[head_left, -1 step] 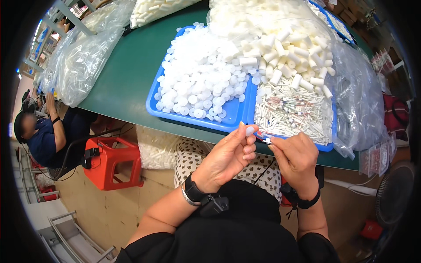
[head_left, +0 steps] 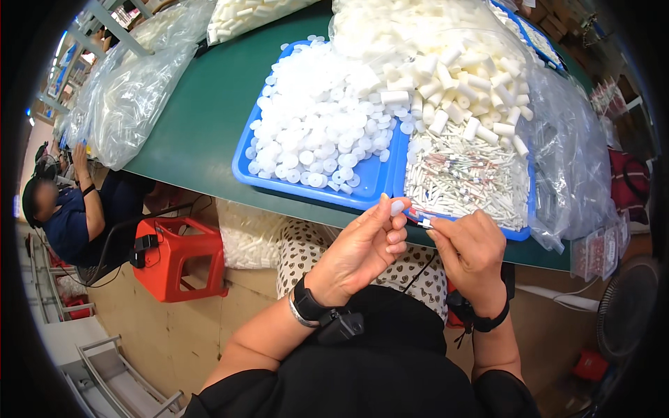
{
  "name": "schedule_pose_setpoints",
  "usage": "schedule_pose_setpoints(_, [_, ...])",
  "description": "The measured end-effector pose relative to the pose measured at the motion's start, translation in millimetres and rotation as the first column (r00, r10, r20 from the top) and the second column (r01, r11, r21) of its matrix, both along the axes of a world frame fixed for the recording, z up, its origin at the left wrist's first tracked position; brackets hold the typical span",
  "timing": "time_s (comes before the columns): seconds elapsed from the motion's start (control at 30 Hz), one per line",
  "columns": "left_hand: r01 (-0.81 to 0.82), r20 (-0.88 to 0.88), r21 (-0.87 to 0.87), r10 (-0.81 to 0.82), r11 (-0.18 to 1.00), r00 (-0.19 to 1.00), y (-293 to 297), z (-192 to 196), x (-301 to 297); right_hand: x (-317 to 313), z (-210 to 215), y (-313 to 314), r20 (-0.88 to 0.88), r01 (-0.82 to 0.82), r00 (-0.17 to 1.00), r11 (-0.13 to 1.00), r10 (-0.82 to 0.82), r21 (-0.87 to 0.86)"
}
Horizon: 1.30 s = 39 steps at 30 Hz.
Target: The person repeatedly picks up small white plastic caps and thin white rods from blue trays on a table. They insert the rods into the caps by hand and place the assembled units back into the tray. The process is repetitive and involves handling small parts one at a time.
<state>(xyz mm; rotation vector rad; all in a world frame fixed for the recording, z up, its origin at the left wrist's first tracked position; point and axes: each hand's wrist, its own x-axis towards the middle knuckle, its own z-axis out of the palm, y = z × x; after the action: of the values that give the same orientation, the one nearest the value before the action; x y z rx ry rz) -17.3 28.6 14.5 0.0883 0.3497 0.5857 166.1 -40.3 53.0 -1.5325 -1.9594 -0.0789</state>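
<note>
Two bare hands are seen, both raised just over the near edge of one green desk [head_left: 209, 115]. In the left hand [head_left: 359, 249], one small whitish disc [head_left: 397, 208] is pinched between thumb and forefinger; the other fingers are curled loosely inward. In the right hand [head_left: 475, 251], one thin piece with coloured and white parts [head_left: 424, 223] is gripped between thumb and forefinger, its tip pointed toward the disc; whether the two touch cannot be told.

Two blue trays are set side by side beyond the hands. The left tray [head_left: 373, 178] is heaped with translucent discs [head_left: 313, 132], too many to be counted. In the right tray [head_left: 521, 235], thin white sticks [head_left: 463, 189] are piled nearest the hands, again uncountable, with a few reddish strands laid across them. Dozens of cream cylinders [head_left: 481, 90] are spilled behind, from one large clear bag [head_left: 425, 24].

One further bag of cylinders [head_left: 251, 17] is seen at the far edge. Crumpled clear plastic [head_left: 568, 164] is bunched right of the trays. One red stool [head_left: 178, 254] is placed at left, near one seated co-worker [head_left: 70, 219]; one fan [head_left: 628, 306] is noted at right.
</note>
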Motion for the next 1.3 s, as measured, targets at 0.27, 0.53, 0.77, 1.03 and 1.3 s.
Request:
schedule_pose_setpoints(0.27, [-0.027,-0.128,0.139,0.044,0.990,0.991,-2.8,-3.2,0.2,0.6,0.6,0.1,-0.032,0.004,0.999,1.000,-0.004,0.001])
schedule_pose_setpoints(0.53, [-0.003,-0.192,0.242,0.051,0.970,0.980,-3.2,-9.6,-0.3,1.4,1.5,2.3,-0.065,0.034,0.997,0.999,-0.033,0.002])
schedule_pose_setpoints(0.77, [0.003,-0.219,0.259,0.055,0.966,0.974,-2.4,-9.6,0.6,-0.1,3.7,2.2,-0.068,0.046,0.997,0.999,-0.047,-0.021])
schedule_pose_setpoints(1.03, [-0.022,-0.237,0.254,0.085,0.967,0.968,-4.0,-10.4,2.5,-2.2,0.3,-0.6,0.000,-0.016,1.000,1.000,0.016,-0.003])
schedule_pose_setpoints(1.3, [-0.031,-0.202,0.233,0.079,0.972,0.976,-7.0,-10.6,5.6,-6.2,-2.4,-2.5,0.142,0.013,0.989,0.996,-0.027,0.093])
